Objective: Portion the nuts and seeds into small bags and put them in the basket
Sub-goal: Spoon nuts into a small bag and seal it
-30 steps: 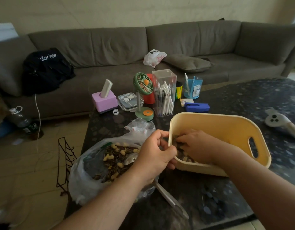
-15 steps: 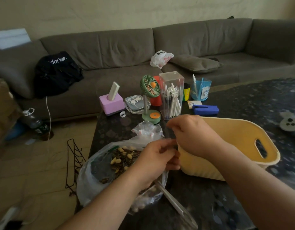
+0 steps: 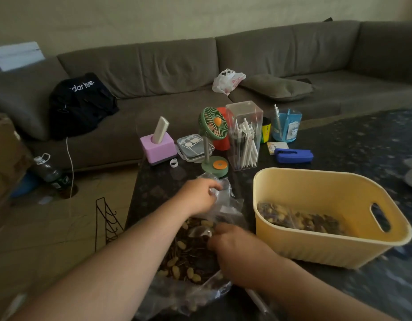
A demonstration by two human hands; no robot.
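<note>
The basket [image 3: 316, 188] was smooth matt yellow plastic, ribbed outside. Beside it the big bag [image 3: 188, 295] was thin, crinkled clear plastic. Under both, the bench [image 3: 367, 144] looked like polished dark speckled stone. Behind it, the sofa [image 3: 177, 66] was matt grey-brown cloth.

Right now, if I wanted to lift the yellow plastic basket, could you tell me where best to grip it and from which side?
Grip the yellow plastic basket by the oval cut-out handle in its right end wall, coming from the right and above. That slot probably admits fingers, the ribbed walls offer little hold, and the filled small bag lies low inside.
</note>
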